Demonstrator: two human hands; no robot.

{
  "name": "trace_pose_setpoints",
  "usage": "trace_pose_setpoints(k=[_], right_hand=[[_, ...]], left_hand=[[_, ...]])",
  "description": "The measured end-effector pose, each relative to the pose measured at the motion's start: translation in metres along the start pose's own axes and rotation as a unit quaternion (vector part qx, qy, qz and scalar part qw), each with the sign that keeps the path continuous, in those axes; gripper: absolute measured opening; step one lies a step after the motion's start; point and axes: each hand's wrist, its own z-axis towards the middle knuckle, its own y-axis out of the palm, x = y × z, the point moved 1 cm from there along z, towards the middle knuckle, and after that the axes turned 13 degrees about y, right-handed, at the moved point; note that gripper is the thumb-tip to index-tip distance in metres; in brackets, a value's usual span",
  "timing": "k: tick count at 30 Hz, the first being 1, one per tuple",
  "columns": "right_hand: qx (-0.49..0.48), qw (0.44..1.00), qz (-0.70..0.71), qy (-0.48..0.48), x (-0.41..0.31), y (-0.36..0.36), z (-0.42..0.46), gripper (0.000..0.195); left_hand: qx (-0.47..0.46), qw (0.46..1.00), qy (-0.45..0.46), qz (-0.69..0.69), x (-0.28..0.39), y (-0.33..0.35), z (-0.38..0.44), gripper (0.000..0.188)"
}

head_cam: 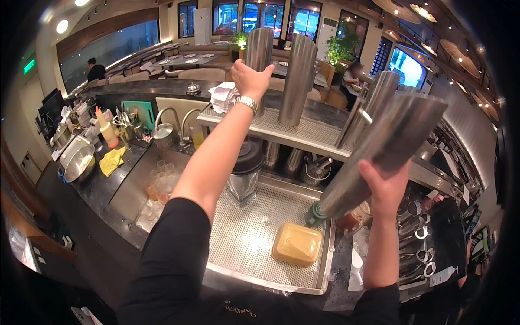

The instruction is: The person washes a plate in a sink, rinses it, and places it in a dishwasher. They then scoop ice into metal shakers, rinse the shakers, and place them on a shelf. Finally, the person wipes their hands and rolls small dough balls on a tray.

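My right hand (386,183) grips a tall stainless-steel cylinder (378,146), tilted with its upper end to the right and blurred along its edges. Below its lower end are a green-lidded container (316,214) and a glass jar with reddish contents (354,219). My left hand (252,81), with a metal watch at the wrist, is spread against the near side of another upright steel cylinder (260,46). Whether its fingers close around the far side is hidden. A third steel cylinder (298,81) with a slanted top stands to its right on the perforated raised shelf (321,132).
A lidded blender jar (243,183) and a yellow butter-dish-like box (297,244) stand on the perforated drain tray (239,248). Drinking glasses (160,178) fill the left basin. Folded white cloths (223,96) lie beside my left wrist. More steel cylinders (380,93) stand right.
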Motion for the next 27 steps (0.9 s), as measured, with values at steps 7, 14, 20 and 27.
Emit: trace_pose_setpoints(k=[7,14,20,27], right_hand=[[0.067,0.984,-0.143,-0.088,0.031,0.053,0.112,0.077],[0.074,0.984,-0.134,-0.092,0.045,0.082,0.146,0.075],[0.002,0.992,-0.061,-0.110,0.066,0.134,0.170,0.082],[0.056,0.987,-0.084,-0.123,0.093,0.251,0.184,0.094]], left_hand=[[-0.168,0.978,-0.121,0.019,-0.046,0.045,0.028,0.113],[-0.134,0.989,-0.029,-0.055,-0.043,0.025,0.071,0.097],[-0.253,0.941,0.079,-0.212,-0.001,-0.063,0.120,0.059],[-0.316,0.889,0.068,-0.325,0.030,-0.239,0.098,0.053]])
